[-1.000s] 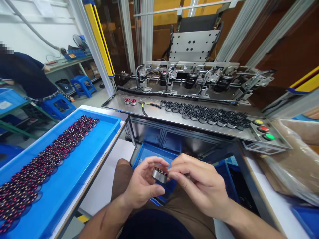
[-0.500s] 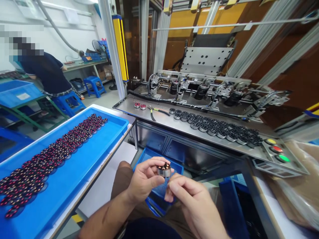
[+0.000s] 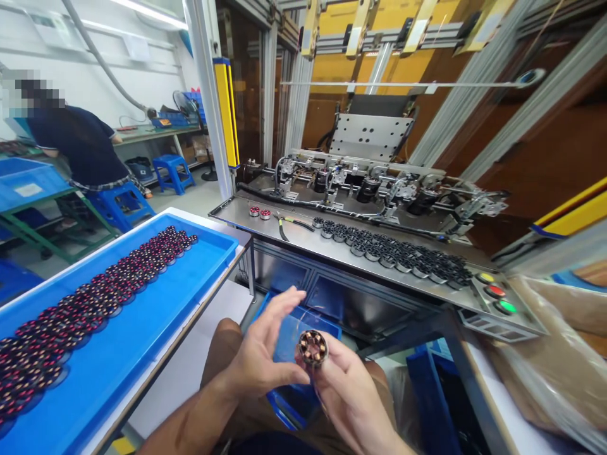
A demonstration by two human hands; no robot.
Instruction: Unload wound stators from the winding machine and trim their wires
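Note:
My right hand (image 3: 348, 382) grips a wound motor stator (image 3: 313, 349), a short round part with copper coils inside a metal ring. Its coil face is turned up towards me. Just left of it, my left hand (image 3: 265, 354) is open, fingers stretched upward and thumb reaching close to the stator. Whether that thumb touches the part I cannot tell. Below both hands is a blue bin (image 3: 296, 404) between my knees. A thin strand seems to show near the left fingertips.
A blue tray (image 3: 156, 328) on the left holds many stators. On the machine's metal ledge (image 3: 303, 243) lie pliers (image 3: 284, 226), two red stators (image 3: 260, 213) and rows of black ones (image 3: 393, 249). Buttons (image 3: 496, 291) sit at right. A person (image 3: 78, 145) sits back left.
The stator has passed from my left hand into my right and tilted to face me. My left hand has opened and come away. The view has shifted slightly.

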